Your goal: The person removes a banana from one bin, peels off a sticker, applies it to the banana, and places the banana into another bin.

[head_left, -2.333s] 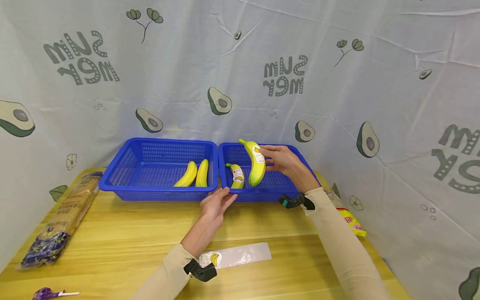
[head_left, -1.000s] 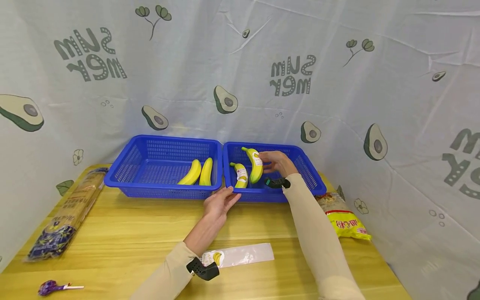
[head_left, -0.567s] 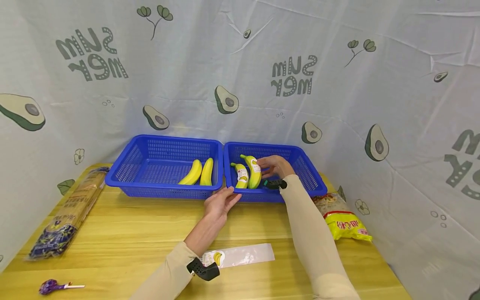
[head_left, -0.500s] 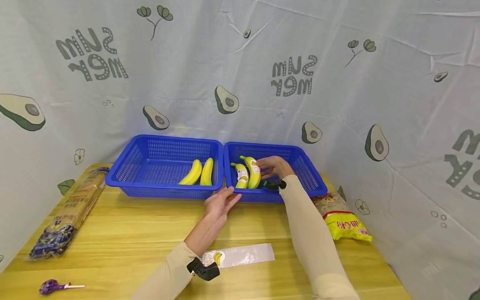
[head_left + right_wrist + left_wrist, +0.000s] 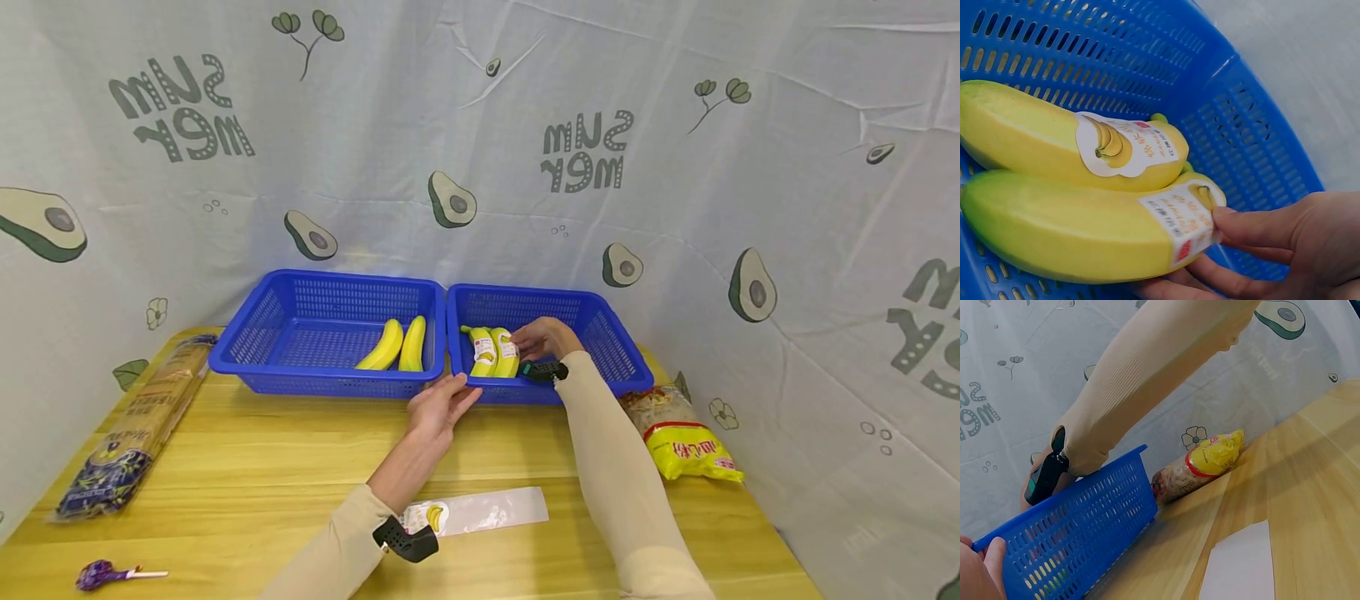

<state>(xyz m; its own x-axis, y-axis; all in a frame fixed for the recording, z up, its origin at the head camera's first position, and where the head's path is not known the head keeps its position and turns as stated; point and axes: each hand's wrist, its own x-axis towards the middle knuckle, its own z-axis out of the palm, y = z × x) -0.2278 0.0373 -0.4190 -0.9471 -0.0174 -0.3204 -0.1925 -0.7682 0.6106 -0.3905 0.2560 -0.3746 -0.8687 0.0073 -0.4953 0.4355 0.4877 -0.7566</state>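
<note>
In the right blue basket (image 5: 517, 391), my right hand (image 5: 547, 337) holds a labelled banana (image 5: 1072, 225). The right wrist view shows the thumb pressed on its white sticker and the other fingers curled beneath. Right alongside lies a second labelled banana (image 5: 1029, 128), nearly parallel to it. My left hand (image 5: 437, 408) grips the near left corner of this same basket; its thumb (image 5: 995, 559) shows against the outer wall in the left wrist view. Two bananas without visible stickers, one leaning (image 5: 383, 347) and one straighter (image 5: 413, 344), lie in the left blue basket (image 5: 322, 383).
A strip of label backing (image 5: 495, 511) with one banana sticker lies on the wooden table (image 5: 300, 475). Packaged noodles (image 5: 135, 433) lie at the left edge, a lollipop (image 5: 101, 575) at the front left. A yellow-ended bag (image 5: 690, 450) sits at the right; a patterned curtain (image 5: 360, 125) hangs behind.
My right hand has lowered the labelled banana from above the right basket and moved it left, down beside the other labelled one. The left hand stays at the basket corner.
</note>
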